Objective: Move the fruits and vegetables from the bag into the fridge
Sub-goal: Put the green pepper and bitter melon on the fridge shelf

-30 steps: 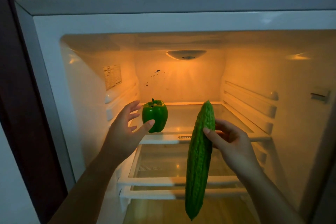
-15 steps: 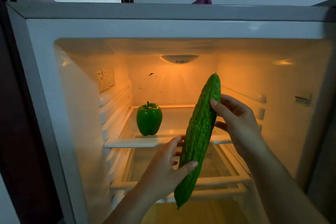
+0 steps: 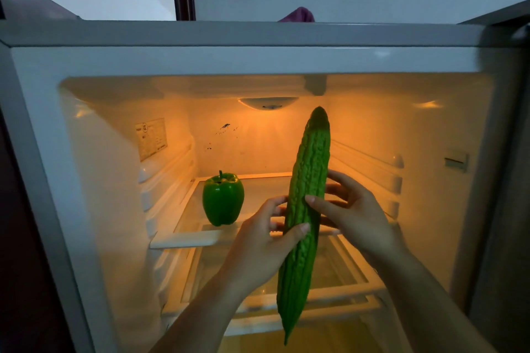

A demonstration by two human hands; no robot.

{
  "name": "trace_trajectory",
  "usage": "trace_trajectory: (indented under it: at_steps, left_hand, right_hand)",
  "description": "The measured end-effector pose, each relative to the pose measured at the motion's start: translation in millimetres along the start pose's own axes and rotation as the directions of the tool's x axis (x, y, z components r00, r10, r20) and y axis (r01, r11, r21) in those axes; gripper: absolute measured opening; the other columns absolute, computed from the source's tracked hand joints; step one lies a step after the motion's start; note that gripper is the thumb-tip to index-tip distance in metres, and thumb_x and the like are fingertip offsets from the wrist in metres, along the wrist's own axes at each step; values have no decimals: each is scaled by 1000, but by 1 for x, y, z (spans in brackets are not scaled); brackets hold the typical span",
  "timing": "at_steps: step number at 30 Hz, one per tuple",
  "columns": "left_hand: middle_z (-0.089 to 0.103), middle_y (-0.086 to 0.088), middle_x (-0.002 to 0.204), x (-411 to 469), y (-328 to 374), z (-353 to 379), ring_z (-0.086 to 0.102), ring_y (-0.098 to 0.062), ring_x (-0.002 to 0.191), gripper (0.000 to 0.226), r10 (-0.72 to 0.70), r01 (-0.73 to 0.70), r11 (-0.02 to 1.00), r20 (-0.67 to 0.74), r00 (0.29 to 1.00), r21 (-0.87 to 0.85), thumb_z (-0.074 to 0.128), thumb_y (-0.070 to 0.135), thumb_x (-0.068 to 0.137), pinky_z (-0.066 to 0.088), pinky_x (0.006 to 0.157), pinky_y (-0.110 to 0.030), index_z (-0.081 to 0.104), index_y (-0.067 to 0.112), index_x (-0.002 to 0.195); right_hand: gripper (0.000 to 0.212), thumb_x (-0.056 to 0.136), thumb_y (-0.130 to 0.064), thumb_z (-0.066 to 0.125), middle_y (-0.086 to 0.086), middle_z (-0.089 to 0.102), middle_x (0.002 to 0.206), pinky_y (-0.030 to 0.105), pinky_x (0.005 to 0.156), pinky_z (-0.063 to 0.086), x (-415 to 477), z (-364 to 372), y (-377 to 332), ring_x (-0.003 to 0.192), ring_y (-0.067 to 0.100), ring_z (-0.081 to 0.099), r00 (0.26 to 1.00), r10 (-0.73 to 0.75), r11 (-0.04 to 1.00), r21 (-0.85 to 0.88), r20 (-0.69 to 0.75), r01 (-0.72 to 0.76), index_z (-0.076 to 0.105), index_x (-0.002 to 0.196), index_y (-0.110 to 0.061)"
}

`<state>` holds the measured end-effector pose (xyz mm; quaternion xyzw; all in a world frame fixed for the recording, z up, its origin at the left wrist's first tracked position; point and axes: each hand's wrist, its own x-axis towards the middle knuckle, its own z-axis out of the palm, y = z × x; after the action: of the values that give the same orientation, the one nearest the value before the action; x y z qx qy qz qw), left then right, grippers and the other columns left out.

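We show two bare hands and two bare forearms before the open fridge [image 3: 258, 60]. The left hand [image 3: 263, 241] has slim fingers and a short, rounded thumbnail with a pale tip. The right hand [image 3: 358, 218] matches it, its thumbnail trimmed just as short. Our left forearm [image 3: 206, 315] and right forearm [image 3: 424, 289] are uncovered as far as we can see them.
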<state>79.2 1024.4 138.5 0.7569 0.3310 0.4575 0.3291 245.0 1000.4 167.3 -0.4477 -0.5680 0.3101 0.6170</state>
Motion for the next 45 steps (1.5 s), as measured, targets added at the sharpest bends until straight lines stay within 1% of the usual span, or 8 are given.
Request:
trace_trajectory:
  at_steps: [6,10,13,16,24,38,42,45]
  left_hand:
    - [52,27,113,9,1,-44,50,9,106,41,72,-50,991,-187,980,120,67,33,80,47,69,-9,47,47,113]
    - [50,19,117,17,-15,-80,50,4,106,45,77,-28,986,-297,952,164,70,26,79,44,73,-5,49,39,117]
    - [42,19,121,21,-29,-89,41,2,112,53,80,12,967,-348,934,256,73,24,78,38,92,-17,47,31,124]
    - [36,17,121,22,-39,-89,36,0,113,64,76,43,937,-322,944,348,76,23,74,33,92,-17,44,26,129]
    - [37,3,138,30,-66,-87,39,-16,126,78,30,62,953,-295,955,298,79,19,71,42,104,-42,36,31,135]
    - [38,-2,138,59,-77,-88,40,-20,126,78,-30,173,927,-394,919,333,77,23,74,38,100,-31,33,28,138]
    - [39,0,136,54,-82,-92,42,-19,123,77,-33,158,942,-387,922,295,77,23,74,38,96,-28,34,31,136]
    - [40,0,134,53,-84,-93,43,-19,122,75,-37,153,951,-390,920,270,77,26,73,43,100,-35,35,32,135]
  right_hand:
    - [49,80,-23,71,7,69,99,27,64,57,35,-1,-9,85,16,70,971,222,974,-74,91,-216,52,124,-16]
    - [42,79,-25,72,5,69,91,23,56,55,53,13,2,76,13,68,962,274,947,-181,18,-266,53,116,-16]
    - [55,77,-35,72,11,69,101,29,68,55,65,26,15,77,15,66,973,218,877,-421,-80,-231,55,122,-9]
    - [59,77,-44,69,11,65,115,34,89,49,69,31,22,99,22,62,987,142,729,-666,-81,-159,56,123,-9]
    - [63,74,-50,69,2,62,117,32,88,49,56,30,14,100,16,58,958,273,702,-699,93,-133,55,126,-17]
    - [63,77,-42,69,5,58,118,19,56,42,94,71,19,90,13,54,953,297,690,-705,66,-166,48,132,-19]
    - [64,79,-47,67,4,56,126,20,61,42,97,72,23,95,13,51,957,281,666,-733,77,-137,47,134,-21]
    - [68,78,-51,66,3,53,130,27,81,47,88,67,25,104,16,51,958,268,616,-783,99,-91,44,136,-23]
